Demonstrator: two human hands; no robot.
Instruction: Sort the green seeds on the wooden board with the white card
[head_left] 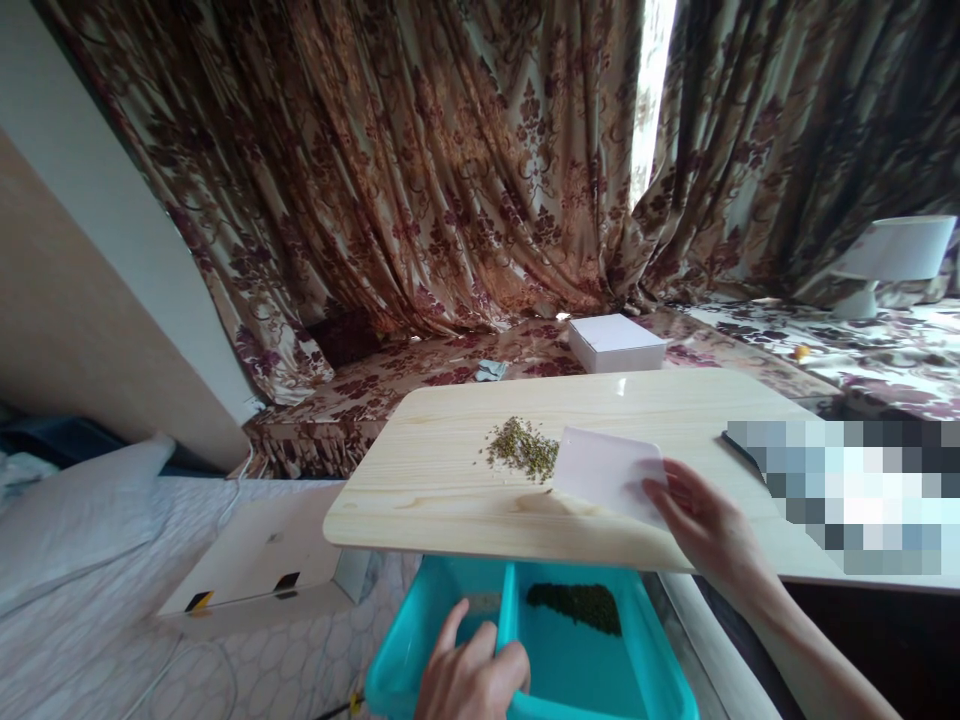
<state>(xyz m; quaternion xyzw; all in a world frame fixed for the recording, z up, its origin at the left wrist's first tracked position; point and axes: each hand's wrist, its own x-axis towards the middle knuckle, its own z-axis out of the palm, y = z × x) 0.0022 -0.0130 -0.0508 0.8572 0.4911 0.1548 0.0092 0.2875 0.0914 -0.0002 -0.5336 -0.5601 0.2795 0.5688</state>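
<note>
My right hand (694,515) is closed on the right end of a flat, whitish translucent plastic scraper (604,468). The scraper's left edge touches a scattered heap of green beans (521,448), with a few pale grains among them, on a light wooden tabletop (420,510). Below the table's front edge is a turquoise two-compartment bin (660,650). My left hand (476,670) is curled at its divider, index finger pointing forward over the left compartment; the thumb is hidden. Dark green beans (577,607) lie in the right compartment, and a small pale heap (482,602) in the left one.
A pixelated object (855,500) with a dark edge lies on the table's right. Behind stand a white box (616,343) and a white lamp (900,255). A flat white carton (262,550) rests on the bed at left. Patterned curtains (450,170) hang behind.
</note>
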